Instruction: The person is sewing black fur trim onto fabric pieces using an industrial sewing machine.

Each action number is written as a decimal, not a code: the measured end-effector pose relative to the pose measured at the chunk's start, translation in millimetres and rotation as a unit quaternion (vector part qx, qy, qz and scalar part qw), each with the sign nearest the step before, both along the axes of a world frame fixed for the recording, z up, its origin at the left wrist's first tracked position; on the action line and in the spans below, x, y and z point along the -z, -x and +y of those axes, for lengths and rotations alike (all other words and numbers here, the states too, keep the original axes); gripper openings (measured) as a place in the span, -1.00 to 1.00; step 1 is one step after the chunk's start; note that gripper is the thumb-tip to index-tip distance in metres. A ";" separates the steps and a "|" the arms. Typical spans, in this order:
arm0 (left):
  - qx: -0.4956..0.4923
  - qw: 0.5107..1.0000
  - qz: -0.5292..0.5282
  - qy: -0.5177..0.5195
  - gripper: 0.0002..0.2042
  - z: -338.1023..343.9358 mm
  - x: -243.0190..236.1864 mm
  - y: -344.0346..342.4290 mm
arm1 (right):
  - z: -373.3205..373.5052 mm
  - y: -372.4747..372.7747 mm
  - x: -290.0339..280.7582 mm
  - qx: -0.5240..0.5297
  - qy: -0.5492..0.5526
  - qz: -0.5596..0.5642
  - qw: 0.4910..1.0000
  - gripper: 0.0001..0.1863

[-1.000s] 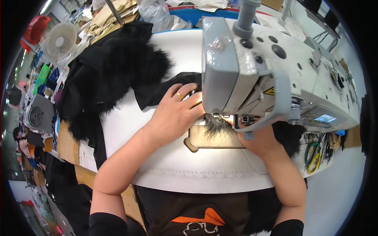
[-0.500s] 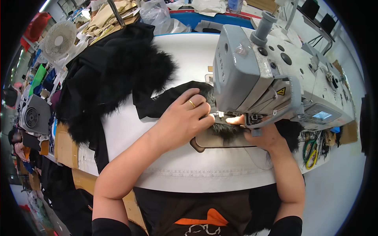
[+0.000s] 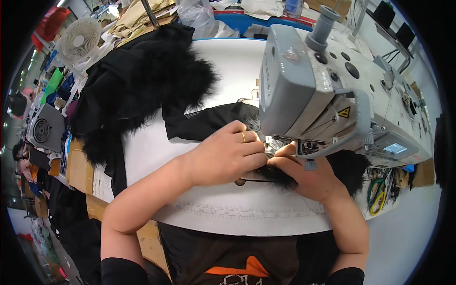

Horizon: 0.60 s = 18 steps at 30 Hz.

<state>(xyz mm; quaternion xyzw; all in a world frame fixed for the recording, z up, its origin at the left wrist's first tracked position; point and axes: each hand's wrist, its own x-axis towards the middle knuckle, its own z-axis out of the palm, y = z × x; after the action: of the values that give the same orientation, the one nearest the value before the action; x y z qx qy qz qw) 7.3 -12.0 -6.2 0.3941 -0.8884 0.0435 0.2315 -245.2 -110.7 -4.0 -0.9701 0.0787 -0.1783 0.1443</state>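
Under the head of a white and grey sewing machine [image 3: 288,90], a black fabric piece [image 3: 202,122] edged with dark fur [image 3: 279,179] lies on the white table. My left hand [image 3: 228,154], wearing a gold ring, is closed on the fabric just left of the lit needle area. My right hand [image 3: 311,176] pinches the furry edge to the right of the needle, partly behind the machine's guard. The two hands' fingertips nearly meet. Fingers and machine hide the exact stitching spot. More black fur bunches up right of my right hand.
A large black garment with fur trim [image 3: 180,78] drapes over the table's left side. Scissors with yellow and green handles [image 3: 377,199] lie at the right edge. A white fan [image 3: 78,40] stands far left; plastic bags [image 3: 197,16] lie behind the table.
My right hand has come left and out from behind the machine's guard, closer to my left hand. The furry edge is now gathered between them. The whole view has shifted slightly.
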 end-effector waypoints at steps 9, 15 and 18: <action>-0.012 0.985 -0.162 -0.058 -0.84 -12.2 -36.7 -2.1 | -8.1 0.2 7.7 -0.013 -0.045 -0.072 0.996 -0.69; -0.054 0.984 -0.170 -0.017 -0.85 -8.4 -44.4 4.5 | -9.7 -3.2 12.4 0.046 0.057 -0.041 0.996 -0.77; -0.136 0.918 -0.372 0.027 -0.79 2.8 -37.4 16.7 | -8.1 -0.4 11.8 0.066 0.098 -0.024 0.993 -0.77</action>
<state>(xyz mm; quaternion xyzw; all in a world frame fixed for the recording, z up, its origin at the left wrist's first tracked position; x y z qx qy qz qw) -9.5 -9.1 31.2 0.4600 -0.8468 0.2418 -0.1129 -244.8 -118.8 -15.9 -0.9678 0.1212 -0.2172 0.0383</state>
